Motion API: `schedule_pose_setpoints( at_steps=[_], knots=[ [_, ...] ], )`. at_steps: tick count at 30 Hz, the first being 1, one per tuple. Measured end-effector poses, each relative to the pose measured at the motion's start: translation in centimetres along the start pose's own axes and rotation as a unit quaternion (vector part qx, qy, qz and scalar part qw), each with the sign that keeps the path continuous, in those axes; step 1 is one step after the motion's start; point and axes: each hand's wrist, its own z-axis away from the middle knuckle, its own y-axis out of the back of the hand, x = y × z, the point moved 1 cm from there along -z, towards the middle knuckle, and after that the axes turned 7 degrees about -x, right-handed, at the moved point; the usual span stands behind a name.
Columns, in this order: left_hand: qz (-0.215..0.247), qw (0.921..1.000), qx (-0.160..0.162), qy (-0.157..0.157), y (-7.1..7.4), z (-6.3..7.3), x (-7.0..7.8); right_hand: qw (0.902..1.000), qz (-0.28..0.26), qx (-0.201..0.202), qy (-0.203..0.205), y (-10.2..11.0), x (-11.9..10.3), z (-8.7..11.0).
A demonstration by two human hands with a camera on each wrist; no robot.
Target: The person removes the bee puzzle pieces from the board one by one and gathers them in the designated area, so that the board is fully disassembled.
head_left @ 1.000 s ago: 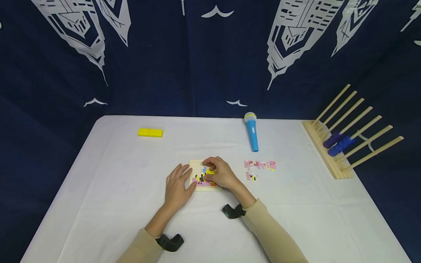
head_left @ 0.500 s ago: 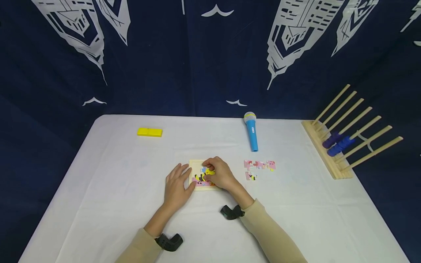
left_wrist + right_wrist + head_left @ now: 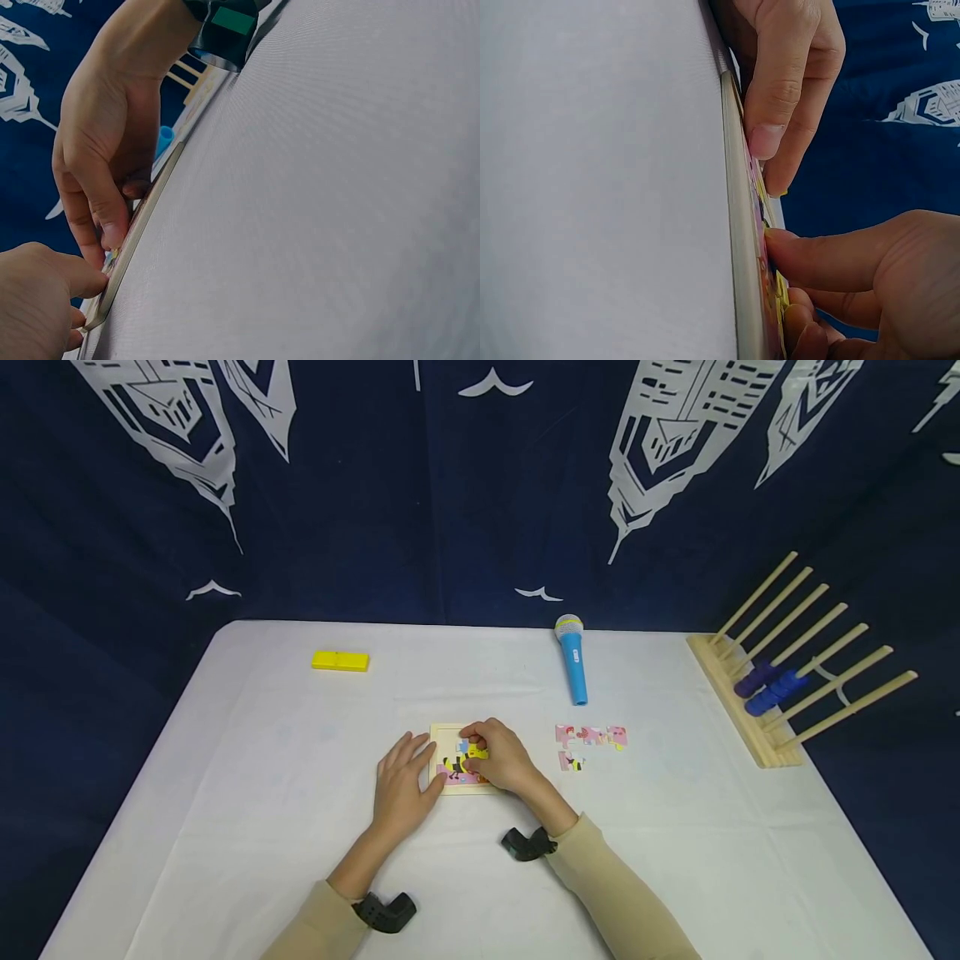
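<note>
In the head view a square wooden puzzle tray [image 3: 465, 791] lies mid-table, partly filled with pink, yellow and blue pieces showing a striped bee [image 3: 453, 767]. My left hand [image 3: 403, 785] rests along its left side, fingers extended, the thumb on the lower left corner. My right hand [image 3: 504, 758] is over the tray's right half with thumb and fingers bent around a puzzle piece [image 3: 477, 751], mostly hidden beneath them. From the right wrist, the right thumb [image 3: 802, 251] presses at the pieces' surface beside the curled fingers. The tray's upper left shows bare wood.
Several loose pink puzzle pieces [image 3: 592, 737] lie right of the tray, one with a bee [image 3: 572, 762] below them. A blue toy microphone [image 3: 574, 668] and a yellow block [image 3: 341, 661] lie farther back. A wooden peg rack [image 3: 742, 710] with blue and purple beads stands right.
Both hands stay in nearly the same place on the tray. The whole head view shifts very slightly.
</note>
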Motion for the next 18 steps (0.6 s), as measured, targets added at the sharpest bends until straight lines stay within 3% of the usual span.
schedule_pose_setpoints(
  at_steps=[12,18],
  knots=[
    [0.0,1.0,0.004,-0.003,0.06,0.01,0.04,0.9998,0.002,0.008,0.017,0.03,-0.19,-0.01],
    [0.002,1.0,0.007,-0.004,-0.05,0.04,-0.04,0.9977,-0.047,0.012,0.048,0.4,0.01,-0.02]
  ],
)
